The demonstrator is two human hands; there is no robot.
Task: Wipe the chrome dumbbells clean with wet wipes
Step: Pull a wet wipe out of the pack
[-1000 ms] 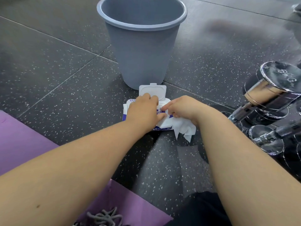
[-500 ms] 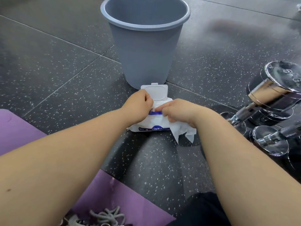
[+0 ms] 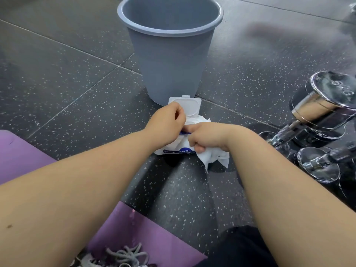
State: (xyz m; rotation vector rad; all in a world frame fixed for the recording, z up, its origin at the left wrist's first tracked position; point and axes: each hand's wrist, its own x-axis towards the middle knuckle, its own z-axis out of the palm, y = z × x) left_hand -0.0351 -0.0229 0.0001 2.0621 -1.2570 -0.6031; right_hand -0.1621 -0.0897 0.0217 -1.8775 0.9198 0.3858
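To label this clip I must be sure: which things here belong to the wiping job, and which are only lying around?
Job: wipe pack, loose wipe, chrome dumbbells, grey bin (likely for used wipes).
Lying about: purple mat, grey laces.

I see soft, even light, with pale glare washing the floor (image 3: 279, 35) at upper right. The chrome dumbbells (image 3: 323, 105) throw bright reflections; frame edges bow slightly.
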